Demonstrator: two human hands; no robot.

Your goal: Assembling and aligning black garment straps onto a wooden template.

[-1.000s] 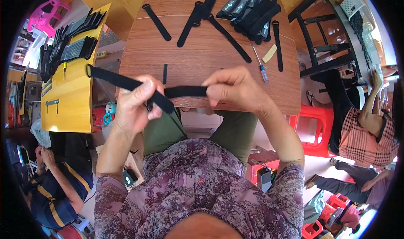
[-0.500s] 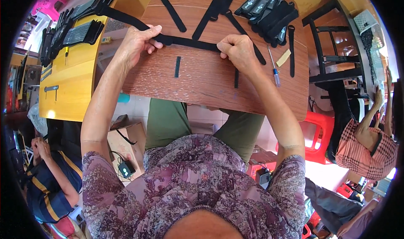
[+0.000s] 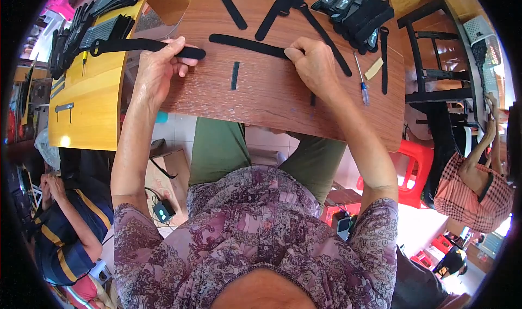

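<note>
Newly parted, hence apparently handled singly: black loop-ended strap (image 3: 126,44), pinched in left hand (image 3: 159,67) at the left edge of the wood-grain bench (image 3: 272,94); second black strap (image 3: 247,44), grasped at its right end in right hand (image 3: 314,64), on or just above bench.

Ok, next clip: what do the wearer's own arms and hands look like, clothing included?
The left hand and right hand are bare, with no gloves. The forearms are bare too, with no watch or bracelet visible. The left sleeve and right sleeve are short, ending near the elbows, in purple fabric with a dark and pale swirling print.
</note>
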